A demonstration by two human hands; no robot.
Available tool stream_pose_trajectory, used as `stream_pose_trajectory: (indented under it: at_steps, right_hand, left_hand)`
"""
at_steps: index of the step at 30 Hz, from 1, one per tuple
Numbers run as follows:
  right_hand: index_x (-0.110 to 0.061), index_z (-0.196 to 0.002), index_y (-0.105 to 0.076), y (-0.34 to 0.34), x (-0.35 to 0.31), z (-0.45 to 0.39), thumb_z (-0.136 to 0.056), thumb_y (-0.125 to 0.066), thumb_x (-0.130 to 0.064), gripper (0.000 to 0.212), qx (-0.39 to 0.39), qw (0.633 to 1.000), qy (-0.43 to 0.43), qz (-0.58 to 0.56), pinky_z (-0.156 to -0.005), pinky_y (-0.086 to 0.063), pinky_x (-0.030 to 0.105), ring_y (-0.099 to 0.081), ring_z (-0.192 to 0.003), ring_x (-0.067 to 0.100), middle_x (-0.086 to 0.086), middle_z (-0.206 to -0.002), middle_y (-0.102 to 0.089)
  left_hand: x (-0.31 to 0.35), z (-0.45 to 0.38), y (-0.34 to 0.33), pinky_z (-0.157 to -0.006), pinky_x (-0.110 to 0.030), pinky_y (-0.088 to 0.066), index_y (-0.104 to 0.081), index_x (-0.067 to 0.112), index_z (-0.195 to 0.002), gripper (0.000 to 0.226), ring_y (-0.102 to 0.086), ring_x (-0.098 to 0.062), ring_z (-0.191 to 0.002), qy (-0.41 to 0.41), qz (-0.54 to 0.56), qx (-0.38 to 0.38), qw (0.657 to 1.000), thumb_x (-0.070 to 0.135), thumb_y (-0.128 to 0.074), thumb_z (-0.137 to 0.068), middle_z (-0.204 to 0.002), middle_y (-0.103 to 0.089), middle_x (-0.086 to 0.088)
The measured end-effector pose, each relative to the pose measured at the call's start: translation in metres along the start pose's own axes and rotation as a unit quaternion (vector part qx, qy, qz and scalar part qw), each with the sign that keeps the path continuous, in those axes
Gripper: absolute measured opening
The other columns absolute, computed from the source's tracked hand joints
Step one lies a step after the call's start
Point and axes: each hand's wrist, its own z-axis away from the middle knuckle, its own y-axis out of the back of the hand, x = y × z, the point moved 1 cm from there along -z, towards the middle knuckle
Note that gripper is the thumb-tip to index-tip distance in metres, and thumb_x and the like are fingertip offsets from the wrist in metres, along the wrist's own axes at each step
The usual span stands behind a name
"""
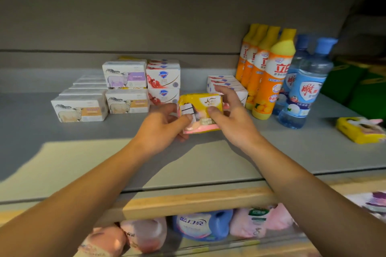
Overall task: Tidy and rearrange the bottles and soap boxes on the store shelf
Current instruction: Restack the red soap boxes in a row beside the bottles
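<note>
A yellow and pink soap packet (201,110) stands on its edge on the grey shelf (83,152), in the middle. My left hand (165,125) pinches its left side and my right hand (229,115) grips its right side, thumb in front. Behind stand white soap boxes with a sheep picture (125,74) in rows at the left, red and white soap boxes (163,78) stacked beside them, and more white boxes (225,83) behind my right hand. Orange bottles with yellow caps (269,77) and clear blue bottles (305,85) stand in rows at the right.
A second yellow soap packet (360,129) lies at the shelf's far right, with green packs (355,87) behind it. The shelf below holds pink refill pouches (144,233) and a blue detergent bottle (204,225). A wooden strip (188,202) edges the shelf front.
</note>
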Motion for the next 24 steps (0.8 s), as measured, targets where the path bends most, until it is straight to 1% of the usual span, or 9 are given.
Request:
stream_pose_trajectory:
  at_steps: [3, 6, 8, 11, 13, 17, 19, 20, 24]
  right_hand:
    - [-0.026, -0.141, -0.043, 0.031, -0.008, 0.020, -0.076, -0.079, -0.033, 0.074, -0.039, 0.974, 0.138, 0.177, -0.105, -0.033, 0.016, -0.039, -0.131, 0.007, -0.004, -0.142, -0.041]
    - [-0.029, -0.145, -0.036, 0.065, -0.011, 0.039, -0.067, -0.085, -0.040, 0.093, -0.112, 0.949, 0.123, 0.267, -0.106, -0.033, 0.021, -0.036, -0.129, 0.006, -0.002, -0.145, -0.036]
    - [-0.032, -0.142, -0.037, 0.090, -0.010, 0.052, -0.070, -0.086, -0.032, 0.088, -0.104, 0.968, 0.085, 0.212, -0.102, -0.038, 0.019, -0.043, -0.124, 0.002, -0.004, -0.140, -0.041]
    - [-0.027, -0.132, -0.044, 0.129, 0.002, 0.071, -0.080, -0.079, -0.015, 0.064, 0.033, 0.999, -0.003, 0.020, -0.085, -0.046, 0.011, -0.057, -0.101, -0.011, -0.012, -0.126, -0.052]
    - [-0.020, -0.122, -0.051, 0.153, 0.014, 0.084, -0.085, -0.075, -0.017, 0.045, 0.119, 0.990, -0.074, -0.030, -0.077, -0.052, 0.018, -0.064, -0.091, -0.004, -0.012, -0.111, -0.062]
    - [-0.020, -0.102, -0.060, 0.201, 0.035, 0.105, -0.082, -0.074, -0.023, 0.024, 0.188, 0.969, -0.127, -0.099, -0.075, -0.054, 0.033, -0.070, -0.080, 0.014, -0.005, -0.086, -0.072]
    - [-0.023, -0.097, -0.062, 0.233, 0.043, 0.110, -0.081, -0.074, -0.024, 0.021, 0.240, 0.957, -0.136, -0.094, -0.080, -0.054, 0.036, -0.068, -0.082, 0.017, -0.005, -0.087, -0.070]
    - [-0.023, -0.098, -0.063, 0.251, 0.048, 0.112, -0.082, -0.074, -0.024, 0.019, 0.267, 0.950, -0.145, -0.072, -0.084, -0.054, 0.038, -0.068, -0.085, 0.019, -0.003, -0.090, -0.070]
    - [-0.015, -0.112, -0.066, 0.316, 0.069, 0.110, -0.089, -0.066, -0.029, 0.027, 0.309, 0.925, -0.204, 0.081, -0.091, -0.052, 0.038, -0.066, -0.096, 0.025, 0.008, -0.110, -0.070]
  left_hand:
    - [0.015, 0.008, -0.028, -0.060, -0.036, -0.059, -0.065, 0.002, -0.096, 0.019, -0.067, -0.029, -0.062, 0.026, 0.026, -0.031, 0.999, 0.020, -0.060, -0.093, -0.079, -0.070, -0.023]
    - [0.031, 0.014, -0.055, -0.057, -0.031, -0.058, -0.064, -0.001, -0.095, 0.022, -0.067, -0.027, -0.063, 0.031, 0.028, -0.073, 0.996, 0.021, -0.059, -0.094, -0.080, -0.070, -0.025]
    - [0.041, 0.018, -0.077, -0.054, -0.028, -0.057, -0.066, 0.001, -0.098, 0.021, -0.066, -0.024, -0.061, 0.025, 0.036, -0.092, 0.995, 0.020, -0.059, -0.094, -0.081, -0.070, -0.024]
    - [0.054, 0.026, -0.118, -0.058, -0.030, -0.056, -0.067, 0.009, -0.099, 0.012, -0.064, -0.020, -0.059, 0.020, 0.074, -0.096, 0.992, 0.016, -0.061, -0.092, -0.079, -0.068, -0.019]
    - [0.062, 0.030, -0.148, -0.058, -0.030, -0.057, -0.066, 0.012, -0.095, 0.005, -0.063, -0.018, -0.056, 0.025, 0.107, -0.098, 0.989, 0.014, -0.062, -0.091, -0.075, -0.067, -0.013]
    - [0.069, 0.035, -0.204, -0.059, -0.029, -0.057, -0.066, 0.019, -0.089, 0.005, -0.066, -0.016, -0.060, 0.024, 0.115, -0.145, 0.982, 0.020, -0.062, -0.092, -0.069, -0.069, -0.002]
    - [0.064, 0.032, -0.219, -0.072, -0.031, -0.055, -0.066, 0.023, -0.093, 0.005, -0.068, -0.014, -0.072, -0.028, 0.012, -0.161, 0.987, 0.026, -0.064, -0.090, -0.077, -0.073, 0.005]
    - [0.060, 0.030, -0.222, -0.079, -0.030, -0.054, -0.066, 0.024, -0.100, 0.014, -0.068, -0.012, -0.080, -0.061, -0.072, -0.164, 0.982, 0.029, -0.067, -0.087, -0.087, -0.074, 0.005]
    - [0.047, 0.023, -0.222, -0.098, -0.029, -0.043, -0.058, 0.021, -0.126, 0.045, -0.056, -0.020, -0.115, -0.159, -0.363, -0.176, 0.901, 0.042, -0.063, -0.087, -0.127, -0.063, 0.001]
